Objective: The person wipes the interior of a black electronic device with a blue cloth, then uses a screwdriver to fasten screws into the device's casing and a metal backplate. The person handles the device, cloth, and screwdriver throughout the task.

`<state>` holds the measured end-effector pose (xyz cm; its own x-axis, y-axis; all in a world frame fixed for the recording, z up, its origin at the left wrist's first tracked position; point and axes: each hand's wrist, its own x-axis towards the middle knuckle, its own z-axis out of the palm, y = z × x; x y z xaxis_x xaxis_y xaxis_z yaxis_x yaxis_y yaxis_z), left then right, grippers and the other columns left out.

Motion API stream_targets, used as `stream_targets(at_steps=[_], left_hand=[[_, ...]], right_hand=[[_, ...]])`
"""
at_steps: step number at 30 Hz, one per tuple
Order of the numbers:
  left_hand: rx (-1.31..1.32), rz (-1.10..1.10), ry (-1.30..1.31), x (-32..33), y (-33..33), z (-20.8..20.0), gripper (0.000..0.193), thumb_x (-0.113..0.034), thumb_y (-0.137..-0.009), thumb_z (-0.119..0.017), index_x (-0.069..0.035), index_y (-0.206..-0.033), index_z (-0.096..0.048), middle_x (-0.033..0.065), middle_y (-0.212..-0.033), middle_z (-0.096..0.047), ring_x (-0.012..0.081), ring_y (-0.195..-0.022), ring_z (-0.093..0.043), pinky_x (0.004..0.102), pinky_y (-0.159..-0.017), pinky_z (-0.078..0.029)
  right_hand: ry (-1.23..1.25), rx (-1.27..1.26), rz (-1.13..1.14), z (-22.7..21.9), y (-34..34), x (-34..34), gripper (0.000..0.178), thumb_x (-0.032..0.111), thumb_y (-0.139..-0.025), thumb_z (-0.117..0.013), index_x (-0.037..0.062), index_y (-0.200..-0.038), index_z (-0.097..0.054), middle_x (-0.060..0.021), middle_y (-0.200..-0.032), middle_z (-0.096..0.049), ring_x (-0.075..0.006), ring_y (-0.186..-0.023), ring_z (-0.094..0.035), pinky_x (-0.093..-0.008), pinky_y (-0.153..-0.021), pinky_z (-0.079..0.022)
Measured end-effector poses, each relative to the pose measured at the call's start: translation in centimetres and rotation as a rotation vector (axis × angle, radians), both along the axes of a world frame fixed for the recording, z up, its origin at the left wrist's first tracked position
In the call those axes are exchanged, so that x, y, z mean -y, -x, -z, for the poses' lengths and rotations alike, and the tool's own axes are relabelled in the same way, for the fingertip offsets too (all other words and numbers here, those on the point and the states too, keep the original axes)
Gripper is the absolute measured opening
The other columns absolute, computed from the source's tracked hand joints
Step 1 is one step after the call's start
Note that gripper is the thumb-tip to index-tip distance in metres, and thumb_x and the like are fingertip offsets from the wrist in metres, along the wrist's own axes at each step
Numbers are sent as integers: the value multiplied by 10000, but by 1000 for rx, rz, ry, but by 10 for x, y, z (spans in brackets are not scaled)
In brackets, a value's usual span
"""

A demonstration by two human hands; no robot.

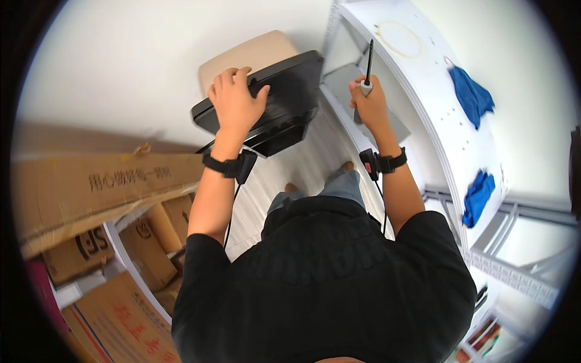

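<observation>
My left hand (237, 103) lies over the top edge of a black flat-screen panel (293, 85), fingers hooked over the edge and thumb on its dark face. Another dark panel (279, 140) shows just below it. My right hand (373, 109) is closed round the grey handle of a screwdriver (366, 89). Its black shaft points away from me, and the tip touches nothing that I can make out. Behind the upper panel stands a rounded beige object (248, 57), partly hidden; its kind is unclear.
To the right runs a white metal shelf (433, 97) with a crumpled blue cloth (472, 97), a second blue cloth (479, 196) and a pale loop (399, 39). A long cardboard box (109, 187) and several other cartons fill the left. My feet stand on a pale floor (318, 151).
</observation>
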<state>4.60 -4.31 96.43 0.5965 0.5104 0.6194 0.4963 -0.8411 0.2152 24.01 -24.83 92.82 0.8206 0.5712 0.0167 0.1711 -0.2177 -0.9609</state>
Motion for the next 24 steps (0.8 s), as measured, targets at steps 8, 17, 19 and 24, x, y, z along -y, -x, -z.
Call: stream_targets(at_steps=[8, 17, 19, 24], left_hand=[[279, 693, 236, 112, -125, 9, 144, -54, -752, -689, -33, -889, -650, 121, -967, -602, 299, -930, -544, 380, -794, -446], [55, 1102, 499, 291, -276, 38, 115, -39, -777, -660, -43, -892, -655, 90, -837, -640, 265, -807, -594, 352, -724, -483], [-41, 1103, 621, 333, -310, 45, 132, -39, -782, -658, -45, -914, -653, 91, -842, -648, 256, -783, -604, 342, -699, -487], [-273, 963, 679, 399, -383, 71, 298, -106, -792, -677, -43, -1074, -608, 107, -862, -670, 271, -728, -630, 351, -686, -498]], right_hand=[[-55, -447, 194, -2, -22, 170, 371, -39, -769, -533, -13, -1108, -384, -112, -826, -557, -187, -703, -583, -326, -654, -522], [-300, -447, 512, -5, -58, 345, 431, 17, -807, -634, -30, -1225, -540, -92, -865, -604, -145, -716, -602, -287, -655, -534], [-316, -495, 560, 4, -69, 373, 469, 61, -839, -632, -6, -1292, -529, -78, -872, -604, -137, -673, -604, -269, -619, -547], [-224, -535, 517, 18, -100, 416, 502, 70, -834, -635, 13, -1314, -500, -79, -899, -595, -134, -696, -608, -255, -569, -513]])
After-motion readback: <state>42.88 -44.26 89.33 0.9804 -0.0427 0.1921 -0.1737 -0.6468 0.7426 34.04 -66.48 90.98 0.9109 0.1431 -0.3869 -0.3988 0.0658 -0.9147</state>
